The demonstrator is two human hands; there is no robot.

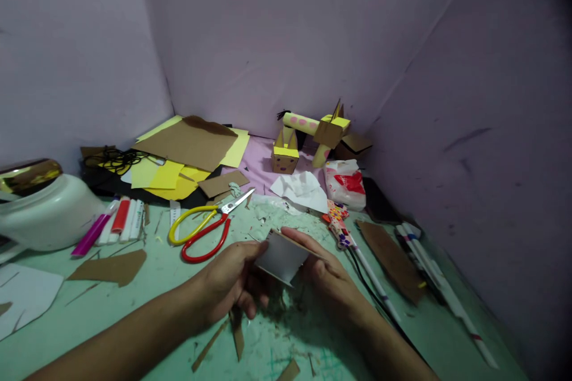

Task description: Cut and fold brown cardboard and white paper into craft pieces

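Between my two hands is a small folded piece of card (286,258), its visible face grey-white and its edges brown. My left hand (235,280) grips its left side, thumb on top and the other fingers curled beneath. On the right side, my right hand (328,274) is closed around the card, with some fingers hidden behind it. Scissors (223,211) with one yellow and one red handle lie partly spread just beyond my left hand. Thin cardboard scraps (236,333) rest on the table below the hands.
Brown and yellow sheets (187,143) are piled at back left, near markers (120,217) and a white pot (44,214). Small cardboard figures (286,158) stand at the back by crumpled paper (301,190) and a tissue pack (344,184). A glue gun (339,223) and white sticks (442,286) lie right.
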